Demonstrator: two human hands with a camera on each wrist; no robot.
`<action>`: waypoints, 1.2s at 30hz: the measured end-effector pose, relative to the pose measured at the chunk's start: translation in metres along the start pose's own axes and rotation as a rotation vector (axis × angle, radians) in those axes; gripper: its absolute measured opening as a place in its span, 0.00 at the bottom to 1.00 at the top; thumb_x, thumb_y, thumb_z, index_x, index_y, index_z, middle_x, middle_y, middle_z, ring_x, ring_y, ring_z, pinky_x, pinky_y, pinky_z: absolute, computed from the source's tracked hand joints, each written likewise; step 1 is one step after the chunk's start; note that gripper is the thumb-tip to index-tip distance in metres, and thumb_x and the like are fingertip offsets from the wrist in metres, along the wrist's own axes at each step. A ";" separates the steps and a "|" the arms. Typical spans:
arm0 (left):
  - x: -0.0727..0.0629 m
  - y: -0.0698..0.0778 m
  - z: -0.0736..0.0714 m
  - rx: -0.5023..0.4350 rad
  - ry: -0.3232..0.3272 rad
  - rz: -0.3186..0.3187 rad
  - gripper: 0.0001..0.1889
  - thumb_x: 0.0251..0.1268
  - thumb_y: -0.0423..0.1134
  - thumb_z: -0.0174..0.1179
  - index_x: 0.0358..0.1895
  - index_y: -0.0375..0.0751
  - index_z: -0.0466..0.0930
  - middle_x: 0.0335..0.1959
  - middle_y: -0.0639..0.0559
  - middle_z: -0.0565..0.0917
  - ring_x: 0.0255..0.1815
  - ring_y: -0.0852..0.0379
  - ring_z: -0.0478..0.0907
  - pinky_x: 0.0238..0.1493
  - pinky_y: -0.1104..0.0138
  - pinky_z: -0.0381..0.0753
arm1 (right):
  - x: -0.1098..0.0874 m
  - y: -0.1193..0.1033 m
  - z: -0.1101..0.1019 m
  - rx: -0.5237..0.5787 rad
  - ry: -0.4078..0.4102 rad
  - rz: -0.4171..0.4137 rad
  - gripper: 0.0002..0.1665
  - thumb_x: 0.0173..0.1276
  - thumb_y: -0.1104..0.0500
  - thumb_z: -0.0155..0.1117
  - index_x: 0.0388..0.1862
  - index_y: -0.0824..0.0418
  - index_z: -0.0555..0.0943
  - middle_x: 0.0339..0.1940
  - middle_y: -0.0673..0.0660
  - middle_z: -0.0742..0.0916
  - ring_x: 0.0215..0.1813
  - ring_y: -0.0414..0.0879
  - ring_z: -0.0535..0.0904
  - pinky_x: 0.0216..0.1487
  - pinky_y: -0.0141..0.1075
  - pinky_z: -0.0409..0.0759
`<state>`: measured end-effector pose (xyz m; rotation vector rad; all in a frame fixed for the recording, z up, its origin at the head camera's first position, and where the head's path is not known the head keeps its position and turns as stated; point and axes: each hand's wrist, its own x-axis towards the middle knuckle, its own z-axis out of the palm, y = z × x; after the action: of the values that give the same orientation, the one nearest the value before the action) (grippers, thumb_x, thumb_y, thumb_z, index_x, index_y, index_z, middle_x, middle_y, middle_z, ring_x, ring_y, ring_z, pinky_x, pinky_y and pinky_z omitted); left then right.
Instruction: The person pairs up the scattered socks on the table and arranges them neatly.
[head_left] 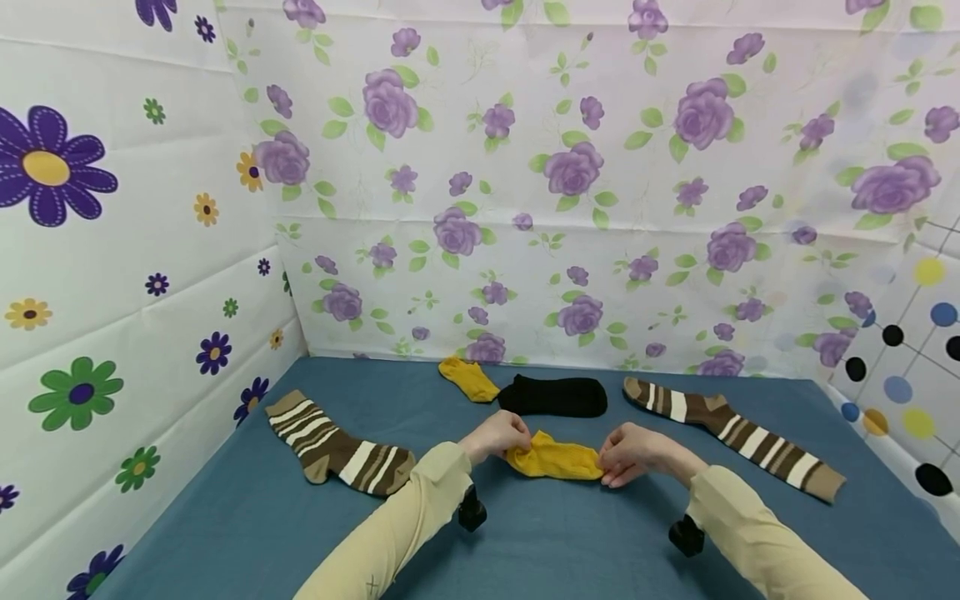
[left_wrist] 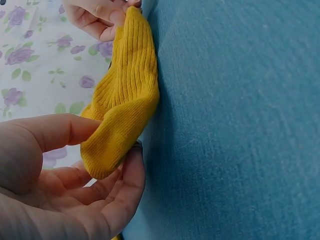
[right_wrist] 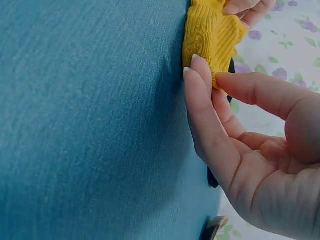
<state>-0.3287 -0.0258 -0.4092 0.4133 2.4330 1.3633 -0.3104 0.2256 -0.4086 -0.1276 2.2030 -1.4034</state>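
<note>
A short yellow ribbed sock [head_left: 558,460] is stretched sideways between my two hands, low over the blue cloth. My left hand [head_left: 497,437] pinches its toe end between thumb and fingers; the left wrist view shows the rounded tip of the sock [left_wrist: 112,142] in that grip. At the other end, my right hand [head_left: 636,454] pinches the cuff, with thumb and fingertips meeting at the edge of the sock [right_wrist: 202,45] in the right wrist view. Just behind lies a black sock [head_left: 555,396], and a second yellow sock [head_left: 468,379] touches its left end.
A brown striped sock [head_left: 341,446] lies at the left, its toe close to my left sleeve [head_left: 420,508]. Another brown striped sock [head_left: 738,429] slants across the right side. Blue cloth [head_left: 570,542] covers the table, with flowered sheets [head_left: 510,275] hanging behind and at the sides.
</note>
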 end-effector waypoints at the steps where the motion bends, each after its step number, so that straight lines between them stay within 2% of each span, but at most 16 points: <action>1: 0.000 0.000 0.000 0.000 0.001 -0.001 0.03 0.53 0.28 0.60 0.32 0.32 0.80 0.26 0.51 0.79 0.23 0.58 0.71 0.29 0.62 0.77 | 0.000 0.000 0.000 -0.003 -0.003 -0.001 0.05 0.62 0.70 0.56 0.34 0.74 0.76 0.26 0.65 0.82 0.27 0.50 0.81 0.32 0.40 0.79; 9: -0.001 0.001 -0.002 -0.002 0.007 0.007 0.03 0.52 0.27 0.60 0.32 0.31 0.80 0.25 0.49 0.79 0.22 0.57 0.71 0.31 0.60 0.77 | 0.000 0.000 -0.002 -0.019 -0.013 -0.002 0.05 0.62 0.69 0.56 0.33 0.73 0.76 0.25 0.64 0.82 0.26 0.49 0.81 0.32 0.40 0.79; 16: -0.001 0.000 -0.005 0.006 0.014 -0.002 0.04 0.52 0.29 0.61 0.32 0.32 0.79 0.27 0.50 0.78 0.27 0.55 0.74 0.33 0.58 0.77 | 0.000 0.001 -0.005 -0.040 -0.031 -0.025 0.07 0.63 0.66 0.58 0.33 0.73 0.77 0.25 0.63 0.82 0.26 0.49 0.80 0.32 0.40 0.79; 25: 0.003 -0.003 -0.023 -0.037 0.037 -0.024 0.04 0.58 0.28 0.57 0.34 0.29 0.76 0.30 0.37 0.78 0.23 0.52 0.71 0.33 0.57 0.76 | 0.000 -0.013 -0.015 -0.071 -0.003 -0.092 0.12 0.63 0.63 0.59 0.37 0.75 0.76 0.25 0.63 0.82 0.24 0.46 0.79 0.31 0.40 0.79; 28: 0.004 -0.007 -0.030 -0.015 0.062 -0.022 0.03 0.59 0.28 0.55 0.31 0.31 0.76 0.30 0.36 0.78 0.23 0.52 0.72 0.32 0.58 0.77 | 0.001 -0.022 -0.017 -0.076 0.008 -0.105 0.11 0.64 0.63 0.58 0.36 0.74 0.76 0.25 0.63 0.82 0.24 0.47 0.79 0.32 0.41 0.79; 31: 0.006 -0.012 -0.038 0.008 0.117 -0.017 0.03 0.59 0.28 0.54 0.29 0.32 0.75 0.30 0.36 0.79 0.24 0.50 0.73 0.31 0.58 0.77 | 0.002 -0.029 -0.016 -0.086 0.011 -0.118 0.10 0.65 0.63 0.58 0.34 0.72 0.76 0.26 0.64 0.82 0.25 0.48 0.79 0.33 0.43 0.79; 36: 0.011 -0.020 -0.051 0.032 0.233 0.001 0.04 0.60 0.29 0.53 0.35 0.32 0.76 0.32 0.37 0.78 0.32 0.43 0.76 0.33 0.57 0.77 | 0.009 -0.037 -0.008 -0.099 0.018 -0.152 0.08 0.65 0.64 0.57 0.33 0.70 0.77 0.26 0.63 0.82 0.26 0.48 0.79 0.33 0.43 0.79</action>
<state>-0.3611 -0.0707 -0.4032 0.2766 2.6436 1.4460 -0.3295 0.2123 -0.3775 -0.3251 2.3198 -1.3790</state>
